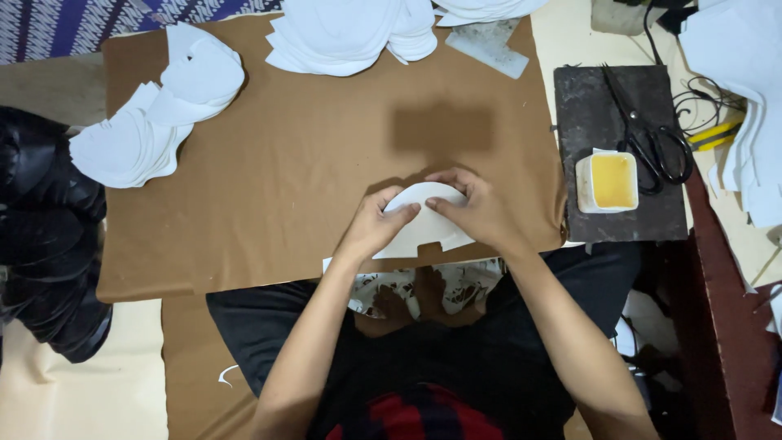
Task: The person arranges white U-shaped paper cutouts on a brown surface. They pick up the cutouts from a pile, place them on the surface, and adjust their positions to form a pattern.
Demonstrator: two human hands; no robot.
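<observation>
Near the front edge of the brown cardboard sheet, both hands press a curved white fabric piece. Left hand and right hand pinch its top edge; keeping thumbs close should, I judge, hold the fold even.

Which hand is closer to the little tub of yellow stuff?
The right hand. It presses the white curved piece just left of the yellow tub; the left hand is farther left, beyond the right hand.
</observation>
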